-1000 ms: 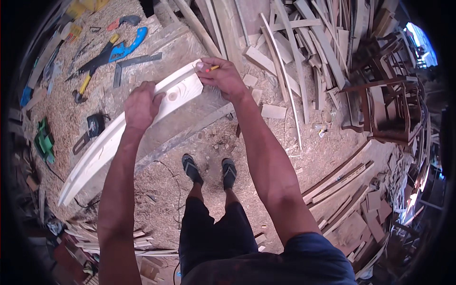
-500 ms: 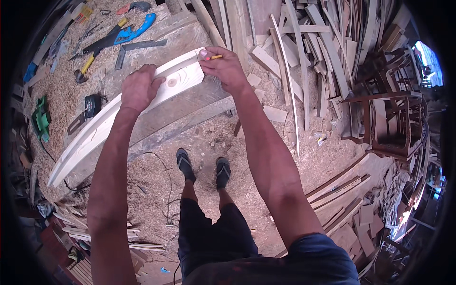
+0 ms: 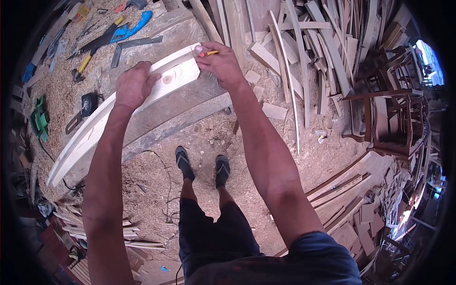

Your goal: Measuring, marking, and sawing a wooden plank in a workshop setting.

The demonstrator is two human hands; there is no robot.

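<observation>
- Gripping a long, pale wooden board (image 3: pixel 168 79): left hand (image 3: pixel 134 86), fingers clamped over it.
- Pinching its end and an orange-yellow pencil (image 3: pixel 209 53): right hand (image 3: pixel 222 64), fingers together.

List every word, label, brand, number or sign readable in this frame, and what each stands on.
None can be read.
Pencil in the right hand: any print is too small to read.
Pale board under the left hand: no lettering visible.
Blue saw handle: any marking is too small.
Yellow object at upper left: too small and blurred.
</observation>
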